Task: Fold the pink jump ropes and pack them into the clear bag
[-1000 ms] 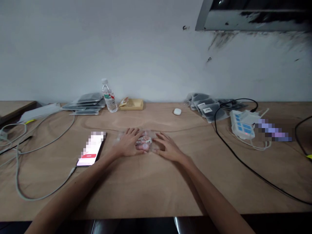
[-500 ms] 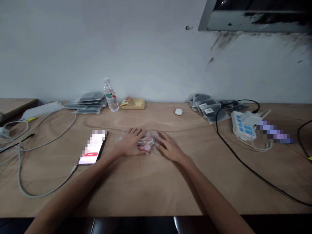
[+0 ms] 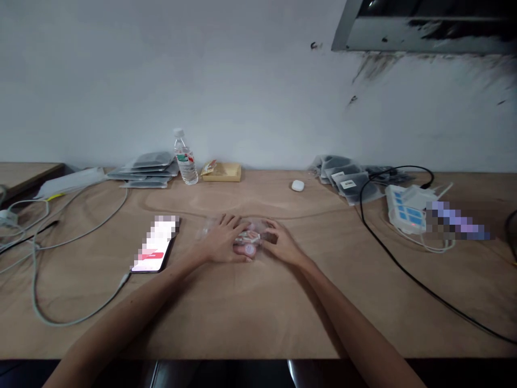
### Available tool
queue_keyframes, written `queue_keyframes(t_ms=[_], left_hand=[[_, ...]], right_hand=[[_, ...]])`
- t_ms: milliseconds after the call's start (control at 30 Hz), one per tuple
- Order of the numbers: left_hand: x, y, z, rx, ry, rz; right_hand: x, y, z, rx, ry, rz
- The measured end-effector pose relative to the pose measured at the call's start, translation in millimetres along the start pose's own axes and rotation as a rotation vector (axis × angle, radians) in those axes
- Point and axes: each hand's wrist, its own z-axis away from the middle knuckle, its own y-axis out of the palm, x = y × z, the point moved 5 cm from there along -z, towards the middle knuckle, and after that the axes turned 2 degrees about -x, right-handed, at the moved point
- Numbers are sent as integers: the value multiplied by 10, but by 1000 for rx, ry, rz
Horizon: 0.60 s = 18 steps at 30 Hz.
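A clear plastic bag (image 3: 253,237) with small pink and white items inside lies on the middle of the table. My left hand (image 3: 224,240) rests flat over its left part, fingers stretched and thumb along the near side. At the bag's right end is my right hand (image 3: 285,243), its fingers bent and a gap showing between thumb and forefinger. Its fingertips touch or nearly touch the plastic; which, I cannot tell. Much of the bag is hidden under my left hand.
A lit phone (image 3: 155,245) on a white cable lies left of my hands. Behind stand a water bottle (image 3: 186,161), a yellow tray (image 3: 226,172), a white case (image 3: 298,186) and grey packets (image 3: 347,178). A power strip (image 3: 406,210) and black cable (image 3: 388,253) lie right.
My left hand and the bag have shifted slightly right in view. The fingers of my right hand have bent more, with a wider gap between thumb and forefinger.
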Motion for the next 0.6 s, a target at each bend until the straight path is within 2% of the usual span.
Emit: queue_keyframes(t_ms=[167,300,600], left_hand=[[-4,-1,-4,13,-2,0],[90,20,3,13,14,-4],[353,-30,26,-11,-31,-46]], right_hand=[[-14,-17,-3,42,0,-4],[-22,-96,2,46,-15,-2],[-305,-405,5,-135,67,-94]])
